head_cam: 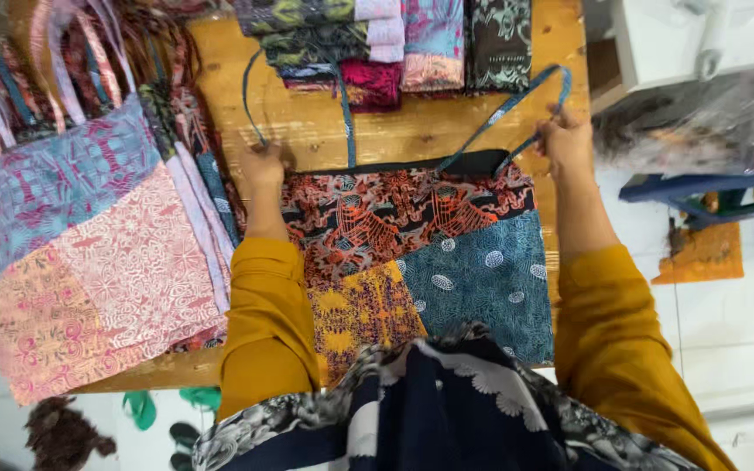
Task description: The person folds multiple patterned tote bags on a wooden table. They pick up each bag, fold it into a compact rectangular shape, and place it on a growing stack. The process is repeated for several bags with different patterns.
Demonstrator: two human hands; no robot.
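Right hand (566, 139): fingers curling shut around the blue strap (517, 103) near the bag's top right corner. Left hand (262, 166): fingers folding closed, pinching the other strap (250, 105) at the top left corner. Both are pressing on the patchwork bag (429, 253), which is lying flat on the wooden table (394, 131) (orange, teal and yellow panels). Folded fabrics (394, 39) are sitting beyond it; a pile of pink and blue bags (98, 244) is lying just left.
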